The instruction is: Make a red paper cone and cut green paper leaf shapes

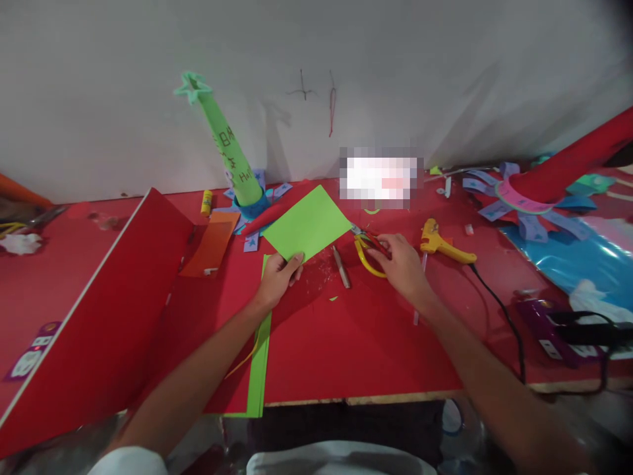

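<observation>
My left hand pinches the lower edge of a bright green sheet of paper, thumb on top, and holds it above the red table. At the sheet's right corner are scissors with yellow and red handles. My right hand is closed on their handles, and its fingers partly hide them. The blade tips point left, close to the paper; I cannot tell whether they touch it. Below the sheet lies a brown pen-like stick. A small green paper scrap rests nearer to me.
A yellow glue gun with a black cord lies right. Behind the sheet stands a green paper tower with a star. Left are a red board, orange paper and a glue stick. Green strips reach the table's front edge.
</observation>
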`<state>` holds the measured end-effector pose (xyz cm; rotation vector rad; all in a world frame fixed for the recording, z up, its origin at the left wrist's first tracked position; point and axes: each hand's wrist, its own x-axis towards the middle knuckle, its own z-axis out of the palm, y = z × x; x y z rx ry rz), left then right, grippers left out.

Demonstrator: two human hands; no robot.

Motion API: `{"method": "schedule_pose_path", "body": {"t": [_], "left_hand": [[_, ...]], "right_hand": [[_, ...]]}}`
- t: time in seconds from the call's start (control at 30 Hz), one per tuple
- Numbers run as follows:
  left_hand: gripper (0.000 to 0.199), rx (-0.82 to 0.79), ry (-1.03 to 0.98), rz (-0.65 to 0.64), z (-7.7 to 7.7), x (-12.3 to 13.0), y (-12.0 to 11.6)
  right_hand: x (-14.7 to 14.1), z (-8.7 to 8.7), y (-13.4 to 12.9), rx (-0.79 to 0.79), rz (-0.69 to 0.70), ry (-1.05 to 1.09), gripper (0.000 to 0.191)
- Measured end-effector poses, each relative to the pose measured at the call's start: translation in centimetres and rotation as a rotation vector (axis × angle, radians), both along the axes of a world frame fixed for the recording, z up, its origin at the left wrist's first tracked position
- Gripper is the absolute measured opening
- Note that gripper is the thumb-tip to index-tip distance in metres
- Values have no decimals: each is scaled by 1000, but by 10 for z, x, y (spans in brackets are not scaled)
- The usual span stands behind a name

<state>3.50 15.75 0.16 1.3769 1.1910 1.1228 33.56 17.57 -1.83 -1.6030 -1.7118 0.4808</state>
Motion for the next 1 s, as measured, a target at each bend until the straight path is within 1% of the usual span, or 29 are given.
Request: {"method": "schedule_pose_path", "body": {"t": [0.07, 0.13, 0.2, 0.23, 0.27, 0.33, 0.5, 0.57, 0.63, 0.7, 0.73, 0.8, 0.9, 0.93, 1.0], "left_hand": [[66, 6, -17, 17, -1, -1, 0], [65, 10, -38, 35, -2, -1, 0], [63, 10, -51, 46, -2, -1, 0], [63, 10, -55, 50, -2, -1, 0], [63, 8, -55, 54, -2, -1, 0], [65, 1, -46, 59, 1, 0, 0], [68, 7, -30, 47, 5, 1, 0], [66, 13, -28, 43, 4, 1, 0], [61, 2, -63, 70, 3, 1, 1], [56, -4, -131, 109, 6, 4, 5], [54, 3, -169, 125, 11, 7, 8], [49, 43, -237, 127, 28, 17, 17], [43, 145, -360, 139, 66, 38, 37], [43, 177, -413, 139, 79, 46, 43], [44, 232, -455, 129, 101, 59, 54]], "right_hand": [[-4, 6, 0, -100, 45, 265, 58], [-9, 16, -3, -229, 101, 545, 60], [-16, 25, -9, -337, 151, 758, 52], [-20, 29, -13, -385, 186, 822, 47], [-23, 32, -17, -410, 217, 869, 42], [-30, 34, -25, -414, 290, 930, 41], [-45, 26, -34, -373, 501, 1049, 54], [-47, 24, -33, -347, 546, 1090, 53], [-47, 25, -32, -331, 575, 1105, 53], [-47, 26, -31, -335, 596, 1092, 56], [-47, 26, -31, -344, 598, 1082, 58], [-48, 25, -32, -366, 595, 1072, 62], [-51, 22, -36, -333, 582, 1066, 67], [-52, 21, -37, -302, 583, 1047, 68], [-54, 18, -39, -249, 598, 966, 71]]}}
